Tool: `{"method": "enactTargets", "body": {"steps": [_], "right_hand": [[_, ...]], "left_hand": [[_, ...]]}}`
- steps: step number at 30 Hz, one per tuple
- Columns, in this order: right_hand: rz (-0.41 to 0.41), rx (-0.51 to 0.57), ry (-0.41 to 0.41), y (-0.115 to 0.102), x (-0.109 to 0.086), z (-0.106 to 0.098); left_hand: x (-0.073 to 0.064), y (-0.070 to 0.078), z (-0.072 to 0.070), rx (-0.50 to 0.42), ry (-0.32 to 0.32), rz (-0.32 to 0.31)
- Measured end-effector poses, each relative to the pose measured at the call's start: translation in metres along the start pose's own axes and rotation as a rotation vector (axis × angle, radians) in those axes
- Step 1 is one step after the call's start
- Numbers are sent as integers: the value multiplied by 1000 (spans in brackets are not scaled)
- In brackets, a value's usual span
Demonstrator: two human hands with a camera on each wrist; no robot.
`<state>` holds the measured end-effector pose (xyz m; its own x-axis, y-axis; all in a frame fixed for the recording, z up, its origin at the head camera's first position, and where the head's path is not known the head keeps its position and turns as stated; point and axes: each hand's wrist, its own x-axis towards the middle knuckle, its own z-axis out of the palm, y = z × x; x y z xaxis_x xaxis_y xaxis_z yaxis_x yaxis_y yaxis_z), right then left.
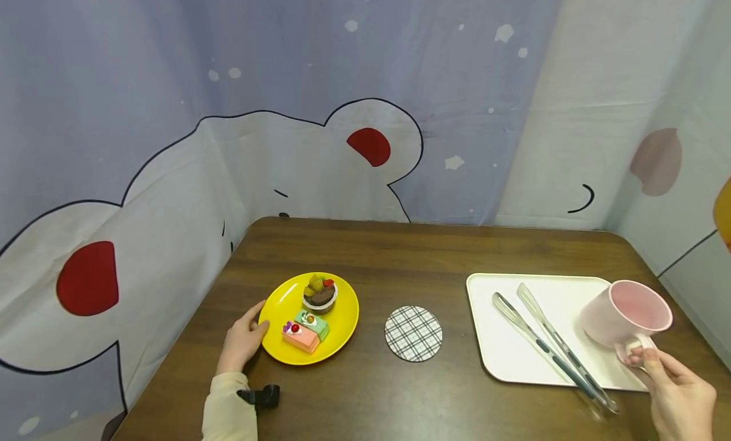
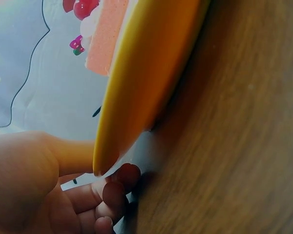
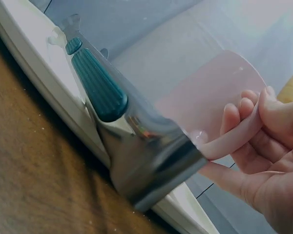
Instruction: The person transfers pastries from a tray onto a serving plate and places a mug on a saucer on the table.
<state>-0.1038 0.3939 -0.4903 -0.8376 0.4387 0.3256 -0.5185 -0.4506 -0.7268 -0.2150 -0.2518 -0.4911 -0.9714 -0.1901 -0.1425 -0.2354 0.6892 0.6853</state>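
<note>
On the left, my left hand (image 1: 242, 339) holds the rim of a yellow plate (image 1: 280, 339), thumb on the rim and fingers below it. The plate carries a pink cake slice (image 1: 301, 337), a green cake slice (image 1: 312, 323) and a chocolate cupcake (image 1: 320, 295) topped with fruit. At the far right, my right hand (image 1: 679, 390) grips the handle of a pink mug (image 1: 599, 317). That mug is over the right side of a white tray (image 1: 497, 358); whether its base touches the tray I cannot tell. Metal tongs (image 3: 151, 170) with teal grips lie across the tray beside it.
A round checked coaster (image 1: 414, 333) lies on the brown wooden table (image 1: 400, 257) between plate and tray. The tongs' joined end sticks out past the tray's front edge. A patterned curtain (image 1: 457, 111) hangs behind the table.
</note>
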Motion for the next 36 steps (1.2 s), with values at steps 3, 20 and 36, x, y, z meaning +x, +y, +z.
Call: {"method": "enactTargets", "body": {"steps": [3,20,36], "right_hand": [[9,-11,-12,-1,1,3],[117,-5,-90,-2,9,9],[28,5,-245,8,21,45]], "left_hand": [[1,0,0,-1,0,-1],[-1,-3,0,9,-2,7],[0,-1,-1,19,4,18]]}}
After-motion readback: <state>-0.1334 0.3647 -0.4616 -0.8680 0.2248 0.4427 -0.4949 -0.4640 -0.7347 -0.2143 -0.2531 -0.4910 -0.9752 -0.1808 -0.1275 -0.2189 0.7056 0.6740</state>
